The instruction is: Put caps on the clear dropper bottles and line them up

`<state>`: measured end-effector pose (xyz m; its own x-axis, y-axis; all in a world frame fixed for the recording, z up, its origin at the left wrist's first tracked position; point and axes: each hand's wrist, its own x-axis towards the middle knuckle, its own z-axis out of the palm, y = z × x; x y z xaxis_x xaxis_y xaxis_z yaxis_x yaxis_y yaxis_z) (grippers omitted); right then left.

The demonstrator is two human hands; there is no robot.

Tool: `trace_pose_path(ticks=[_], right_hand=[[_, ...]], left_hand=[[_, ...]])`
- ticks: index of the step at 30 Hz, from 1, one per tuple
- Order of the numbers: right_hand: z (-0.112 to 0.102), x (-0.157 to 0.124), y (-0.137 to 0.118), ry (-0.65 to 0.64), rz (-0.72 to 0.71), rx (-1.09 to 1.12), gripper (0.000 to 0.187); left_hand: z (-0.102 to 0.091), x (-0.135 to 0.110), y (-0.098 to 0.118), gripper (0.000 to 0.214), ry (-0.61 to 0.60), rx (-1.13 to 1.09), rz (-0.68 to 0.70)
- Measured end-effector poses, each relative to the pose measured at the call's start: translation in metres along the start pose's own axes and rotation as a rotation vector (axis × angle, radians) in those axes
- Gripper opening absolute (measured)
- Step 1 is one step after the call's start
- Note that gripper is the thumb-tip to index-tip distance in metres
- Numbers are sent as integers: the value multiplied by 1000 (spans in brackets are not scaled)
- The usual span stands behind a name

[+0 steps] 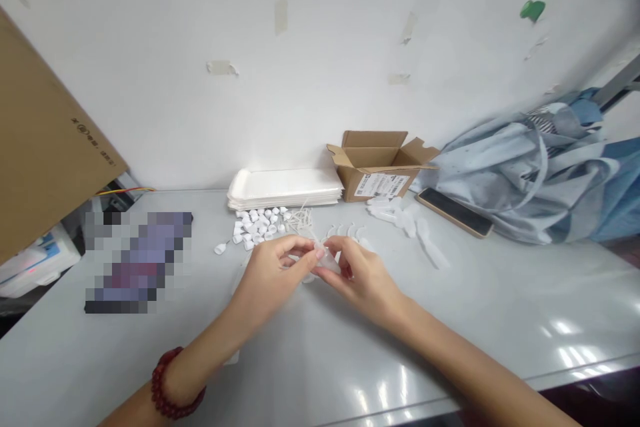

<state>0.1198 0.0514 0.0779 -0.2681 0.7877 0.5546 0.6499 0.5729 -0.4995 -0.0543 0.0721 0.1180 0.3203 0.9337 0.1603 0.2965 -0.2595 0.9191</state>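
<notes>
Two hands meet low over the table [500, 293]. The left hand [273, 275] and the right hand [363, 278] both pinch one clear plastic piece [327, 260] in closed fingertips, so it sits midway between them (its long axis I cannot make out). A pile of white caps [259, 224] lies just beyond the left hand, with thin sticks [300, 217] beside it.

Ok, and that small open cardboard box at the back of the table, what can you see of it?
The cardboard box is small, brown and corrugated-looking, upright on the grey table by the white wall. Its top flaps are folded out, open; the inside is hidden. A white printed label sits on the front face. The stack of white trays sits close at its picture-left, contact unclear; small clear plastic pieces lie just before it.
</notes>
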Motion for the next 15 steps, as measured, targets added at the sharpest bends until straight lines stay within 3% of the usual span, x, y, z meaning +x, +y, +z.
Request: trace_pose_path(ticks=[4, 11, 15], right_hand=[[-1, 0, -2, -13, 112, 71, 30], [-1, 3, -2, 6, 73, 122, 35], [-2, 3, -5, -55, 160, 262, 43]], left_hand=[[-3, 2, 2, 14, -63, -46, -49], [-1, 0, 8, 14, -102, -46, -53], [-4, 2, 6, 18, -130, -97, -106]])
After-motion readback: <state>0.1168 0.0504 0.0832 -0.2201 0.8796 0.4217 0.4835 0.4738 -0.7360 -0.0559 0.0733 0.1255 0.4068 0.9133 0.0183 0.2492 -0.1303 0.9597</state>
